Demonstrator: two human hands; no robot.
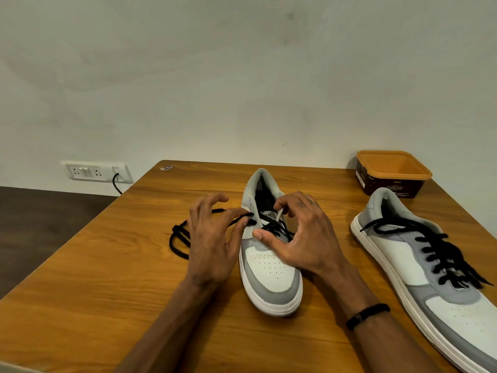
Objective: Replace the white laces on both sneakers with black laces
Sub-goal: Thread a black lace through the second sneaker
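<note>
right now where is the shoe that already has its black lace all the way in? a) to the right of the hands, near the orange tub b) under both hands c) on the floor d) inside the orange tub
a: the fully laced shoe lies on the table to the right of both hands, just in front of the orange tub.

On the wooden table (pixel 113 278), the left hand (pixel 212 243) pinched the black lace (pixel 178 239) at the middle sneaker (pixel 269 265), and the right hand (pixel 306 238) curled over its tongue. A second sneaker (pixel 419 267), already laced in black, lay to the right. An orange tub (pixel 392 170) stood behind it.
</note>
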